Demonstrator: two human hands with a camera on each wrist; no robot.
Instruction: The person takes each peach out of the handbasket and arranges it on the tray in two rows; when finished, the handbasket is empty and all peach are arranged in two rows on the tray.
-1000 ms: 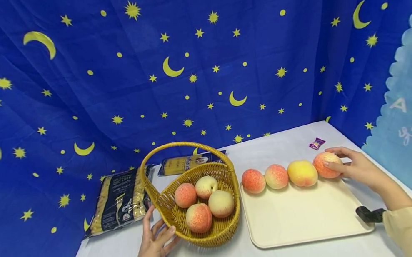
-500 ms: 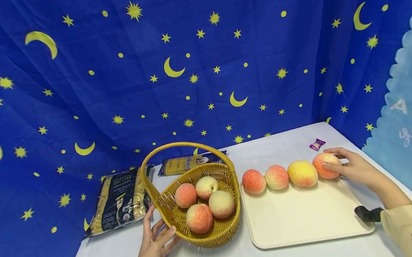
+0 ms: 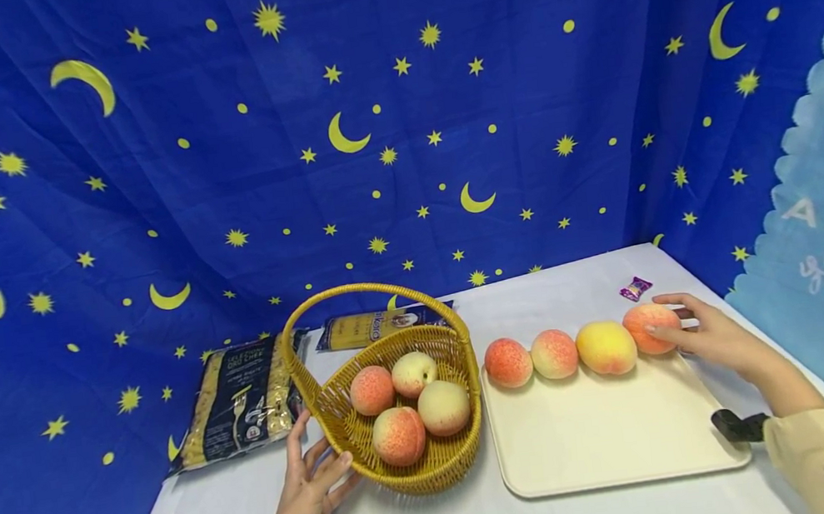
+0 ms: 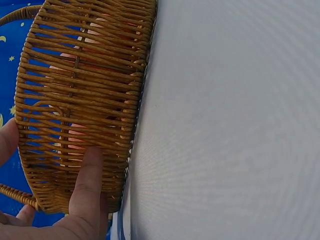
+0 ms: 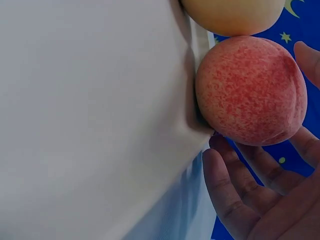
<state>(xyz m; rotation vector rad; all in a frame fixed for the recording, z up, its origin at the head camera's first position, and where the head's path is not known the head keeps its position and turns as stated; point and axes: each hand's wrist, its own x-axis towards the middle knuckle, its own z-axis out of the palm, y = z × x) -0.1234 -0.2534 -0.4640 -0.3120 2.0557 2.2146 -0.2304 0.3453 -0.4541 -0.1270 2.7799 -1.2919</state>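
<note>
A golden wicker basket [image 3: 435, 479] with a tall handle holds several peaches, among them a red speckled peach [image 3: 398, 437]. My left hand [image 3: 304, 486] touches the basket's left side with spread fingers; in the left wrist view one straight finger [image 4: 85, 195] lies against the weave. On the right, a pink-red peach [image 3: 650, 328] sits at the far right corner of a cream tray [image 3: 619, 436]. My right hand [image 3: 715, 342] is beside this peach, thumb in front and fingers behind, loosely spread. In the right wrist view the fingers [image 5: 235, 200] are partly below the peach.
A yellow peach [image 3: 606, 347], a pale pink peach [image 3: 554, 353] and a red peach [image 3: 508, 362] line the tray's far edge. Behind lie a wrapped purple candy [image 3: 636, 289], a dark pasta bag [image 3: 246, 400] and a blue-yellow pasta pack [image 3: 374, 326].
The pink-red peach has shifted slightly left and away from me, and a gap now shows between it and my right hand's fingers. My left hand and the basket stay put.
</note>
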